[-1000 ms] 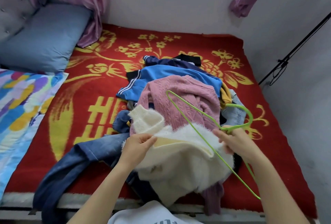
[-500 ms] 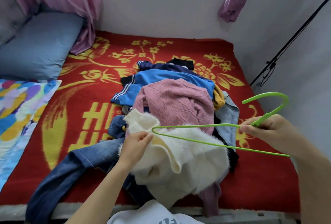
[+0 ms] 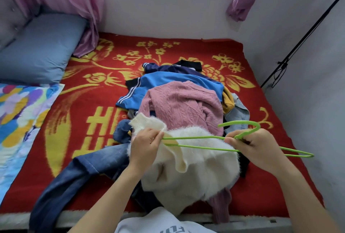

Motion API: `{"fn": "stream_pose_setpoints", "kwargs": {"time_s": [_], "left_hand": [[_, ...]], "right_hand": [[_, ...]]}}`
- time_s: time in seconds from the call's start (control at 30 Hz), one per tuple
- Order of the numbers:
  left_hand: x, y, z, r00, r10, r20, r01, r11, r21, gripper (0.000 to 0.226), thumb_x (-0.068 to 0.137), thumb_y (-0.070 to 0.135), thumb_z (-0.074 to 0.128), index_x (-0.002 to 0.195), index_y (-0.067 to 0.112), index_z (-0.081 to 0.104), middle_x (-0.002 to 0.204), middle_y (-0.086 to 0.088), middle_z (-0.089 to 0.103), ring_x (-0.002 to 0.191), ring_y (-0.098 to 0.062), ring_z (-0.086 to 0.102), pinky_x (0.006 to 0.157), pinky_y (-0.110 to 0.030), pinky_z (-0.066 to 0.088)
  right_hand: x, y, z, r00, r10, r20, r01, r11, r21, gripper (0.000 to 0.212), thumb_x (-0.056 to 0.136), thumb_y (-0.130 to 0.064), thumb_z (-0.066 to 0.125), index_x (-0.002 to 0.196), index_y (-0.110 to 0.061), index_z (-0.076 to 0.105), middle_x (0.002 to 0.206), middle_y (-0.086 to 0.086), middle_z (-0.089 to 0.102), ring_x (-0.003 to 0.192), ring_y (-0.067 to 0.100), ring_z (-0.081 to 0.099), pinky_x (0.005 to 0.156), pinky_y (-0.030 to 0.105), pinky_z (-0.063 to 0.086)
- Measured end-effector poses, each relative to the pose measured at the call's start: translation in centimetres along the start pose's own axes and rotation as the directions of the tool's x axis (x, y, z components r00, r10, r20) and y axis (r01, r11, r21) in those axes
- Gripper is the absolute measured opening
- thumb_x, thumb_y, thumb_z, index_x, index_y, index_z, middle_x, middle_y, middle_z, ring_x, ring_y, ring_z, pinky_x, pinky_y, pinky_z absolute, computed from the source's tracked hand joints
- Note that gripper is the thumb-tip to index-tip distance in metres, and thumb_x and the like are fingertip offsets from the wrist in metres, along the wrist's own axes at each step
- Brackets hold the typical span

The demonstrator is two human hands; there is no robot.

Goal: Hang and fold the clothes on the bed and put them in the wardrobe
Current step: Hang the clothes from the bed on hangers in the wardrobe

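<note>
Fluffy white knitted sweater at the bed's 6 o'clock, collar pinched by left hand; right hand grips thin green wire hanger, whose tip may snag the knit.

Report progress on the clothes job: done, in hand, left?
Done: nothing looks folded or hung. In hand: left hand pinches the collar of the white fluffy sweater; right hand holds the thin green hanger, its end at that collar. Left: pink cable-knit sweater, blue striped jacket, dark blue jeans, more heaped on the red floral bed cover.
</note>
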State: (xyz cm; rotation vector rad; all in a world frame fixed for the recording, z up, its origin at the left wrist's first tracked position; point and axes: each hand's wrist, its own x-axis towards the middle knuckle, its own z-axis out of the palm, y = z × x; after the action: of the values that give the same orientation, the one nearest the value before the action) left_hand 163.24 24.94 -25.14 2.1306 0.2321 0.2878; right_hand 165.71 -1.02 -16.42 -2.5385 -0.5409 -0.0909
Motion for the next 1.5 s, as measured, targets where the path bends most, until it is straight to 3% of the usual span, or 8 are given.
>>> {"fn": "stream_pose_setpoints", "kwargs": {"time_s": [0.13, 0.3, 0.5, 0.6, 0.77, 1.03, 1.33, 1.5], "left_hand": [[-1.0, 3.2, 2.3, 0.999, 0.048, -0.018, -0.049, 0.997, -0.055, 0.014, 0.086, 0.008, 0.064, 0.077, 0.001, 0.071, 0.078, -0.010, 0.063, 0.083, -0.025, 0.054, 0.078, -0.030, 0.037], [-1.5, 6.3, 4.5, 0.994, 0.112, 0.021, -0.110, 0.991, -0.081, 0.018, 0.090, 0.016, 0.061, 0.083, 0.006, 0.074, 0.087, -0.008, 0.066, 0.093, -0.025, 0.053, 0.082, -0.029, 0.039], [1.8, 5.1, 0.4, 0.885, 0.396, 0.245, -0.464, 0.710, 0.530, 0.039, 0.081, 0.051, 0.048, 0.093, 0.024, 0.074, 0.095, 0.001, 0.069, 0.097, -0.025, 0.063, 0.080, -0.045, 0.047], [3.8, 2.8, -1.2, 0.777, 0.364, 0.513, -0.602, 0.667, 0.438, 0.037, 0.088, 0.044, 0.056, 0.118, 0.023, 0.064, 0.103, 0.000, 0.067, 0.100, -0.021, 0.061, 0.093, -0.042, 0.039], [3.9, 3.3, -1.2, 0.710, 0.570, 0.413, -0.685, 0.695, 0.217, 0.047, 0.093, 0.043, 0.040, 0.082, 0.013, 0.074, 0.059, 0.002, 0.061, 0.049, -0.016, 0.057, 0.047, -0.019, 0.041], [4.1, 7.0, 0.1, 0.748, 0.586, 0.312, -0.653, 0.735, 0.185, 0.038, 0.087, 0.037, 0.045, 0.077, 0.012, 0.072, 0.060, 0.001, 0.058, 0.057, -0.017, 0.055, 0.050, -0.021, 0.034], [3.2, 7.4, 0.0, 0.715, 0.631, 0.302, -0.689, 0.710, 0.148, 0.036, 0.086, 0.035, 0.047, 0.080, 0.011, 0.074, 0.059, 0.000, 0.055, 0.056, -0.017, 0.053, 0.049, -0.020, 0.037], [5.2, 6.3, -1.5, 0.821, 0.547, 0.164, -0.560, 0.828, 0.044, 0.015, 0.085, 0.015, 0.063, 0.089, 0.004, 0.073, 0.067, 0.010, 0.048, 0.064, -0.005, 0.044, 0.060, -0.019, 0.033]], "right_hand": [[-0.2, -0.5, 4.3, 0.963, -0.187, -0.193, 0.169, 0.980, -0.105, 0.010, 0.070, -0.014, 0.080, 0.066, -0.007, 0.075, 0.067, 0.003, 0.073, 0.054, 0.017, 0.068, 0.044, 0.028, 0.051], [-0.3, 0.8, 8.5, 0.962, 0.237, -0.134, -0.167, 0.902, 0.398, 0.024, 0.081, -0.013, 0.068, 0.070, 0.009, 0.071, 0.072, 0.021, 0.070, 0.066, 0.023, 0.066, 0.066, 0.039, 0.050], [-1.6, 2.7, 7.5, 0.897, 0.429, -0.106, -0.247, 0.685, 0.686, 0.036, 0.084, 0.003, 0.061, 0.055, -0.018, 0.067, 0.048, -0.005, 0.052, 0.044, 0.001, 0.042, 0.049, 0.011, 0.032], [-1.7, 3.2, 7.2, 0.890, 0.448, -0.085, -0.252, 0.639, 0.727, 0.035, 0.086, 0.005, 0.058, 0.055, -0.011, 0.065, 0.038, -0.009, 0.038, 0.039, 0.001, 0.033, 0.046, 0.012, 0.028], [-1.3, 3.2, 5.6, 0.902, 0.419, -0.107, -0.242, 0.694, 0.678, 0.035, 0.085, 0.002, 0.061, 0.053, -0.012, 0.063, 0.038, -0.009, 0.046, 0.039, 0.001, 0.037, 0.046, 0.010, 0.029], [1.6, 0.9, 2.8, 0.912, 0.341, -0.227, -0.149, 0.792, 0.592, 0.025, 0.089, -0.003, 0.058, 0.066, -0.012, 0.056, 0.042, -0.009, 0.048, 0.041, 0.001, 0.041, 0.047, 0.013, 0.029], [1.8, -2.3, 4.9, 0.942, 0.235, -0.241, -0.074, 0.843, 0.532, 0.027, 0.088, -0.047, 0.040, 0.077, -0.024, 0.049, 0.061, -0.004, 0.051, 0.060, 0.017, 0.050, 0.067, 0.042, 0.043], [0.7, -1.5, 5.5, 0.718, -0.166, -0.676, 0.260, 0.965, 0.040, 0.024, 0.096, -0.031, 0.042, 0.093, -0.010, 0.051, 0.090, 0.007, 0.058, 0.087, 0.021, 0.052, 0.080, 0.029, 0.041]]}}
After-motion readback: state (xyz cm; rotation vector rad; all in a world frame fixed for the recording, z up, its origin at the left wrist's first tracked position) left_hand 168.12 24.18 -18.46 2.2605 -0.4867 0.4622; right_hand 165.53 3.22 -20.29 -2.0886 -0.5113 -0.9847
